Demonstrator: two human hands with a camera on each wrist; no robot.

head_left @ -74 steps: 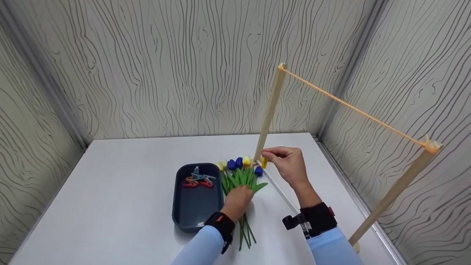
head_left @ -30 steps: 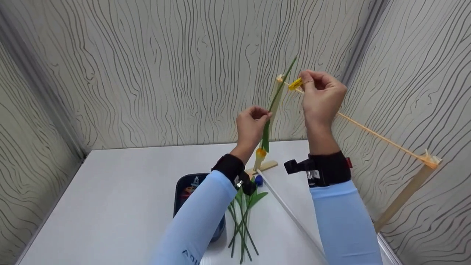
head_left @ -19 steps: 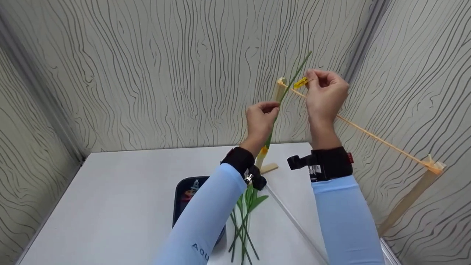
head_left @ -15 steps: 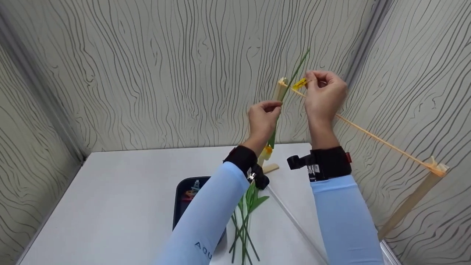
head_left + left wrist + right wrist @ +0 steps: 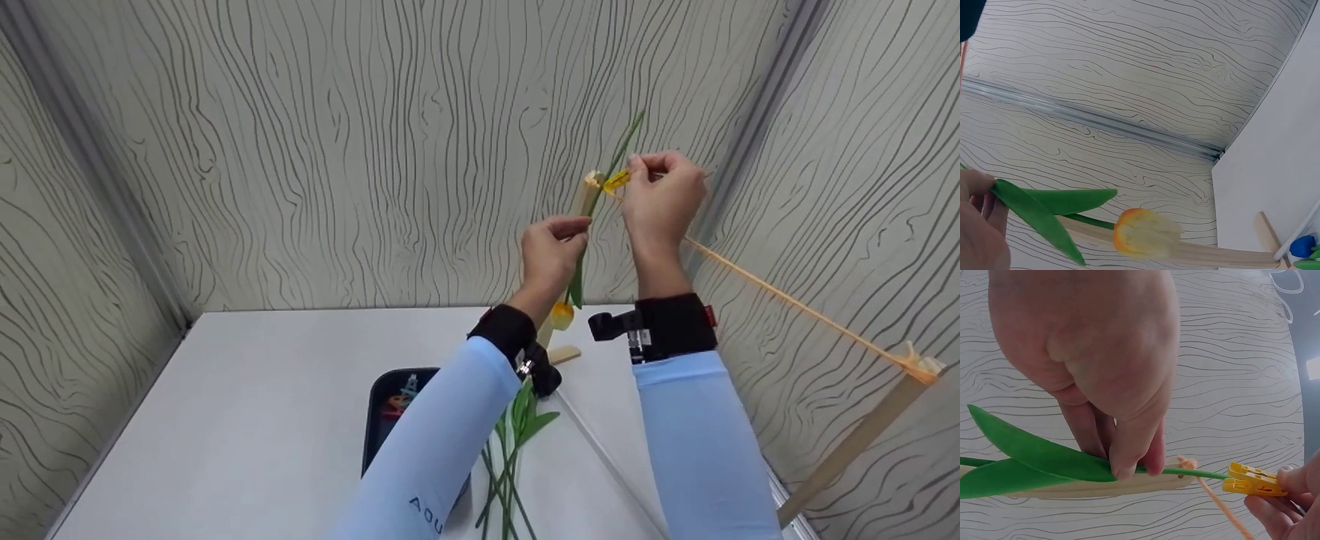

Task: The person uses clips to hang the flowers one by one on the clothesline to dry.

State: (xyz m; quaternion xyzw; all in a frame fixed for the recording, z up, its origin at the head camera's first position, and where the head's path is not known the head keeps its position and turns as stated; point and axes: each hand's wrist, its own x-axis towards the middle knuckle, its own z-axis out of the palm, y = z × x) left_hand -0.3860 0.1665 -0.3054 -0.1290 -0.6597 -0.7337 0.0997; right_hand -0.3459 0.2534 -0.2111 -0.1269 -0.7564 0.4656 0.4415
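Note:
My left hand (image 5: pixel 553 253) pinches the green stem of an artificial tulip (image 5: pixel 562 316), whose yellow-and-white bloom (image 5: pixel 1148 233) hangs down with the stem pointing up. Between the thumb and fingers of my right hand (image 5: pixel 665 201) is a yellow clothespin (image 5: pixel 1252 480). Its jaws meet the stem beside the orange string (image 5: pixel 795 301), close to the far wooden post (image 5: pixel 588 196). Whether the jaws clamp the stem or string cannot be told. More tulips (image 5: pixel 517 435) lie on the table below, their blooms mostly behind my left forearm.
A dark blue tray (image 5: pixel 369 442) with several coloured clothespins (image 5: pixel 401 397) is partly covered by the left sleeve. The string runs to a nearer wooden post (image 5: pixel 855 450) on the right. A white bar (image 5: pixel 600 450) joins the frame's base along the white table (image 5: pixel 247 420).
My left hand took one tulip from the bunch and lifted it upside down to the string. My right hand rose with the clothespin, which now meets the stem. The view shifted slightly.

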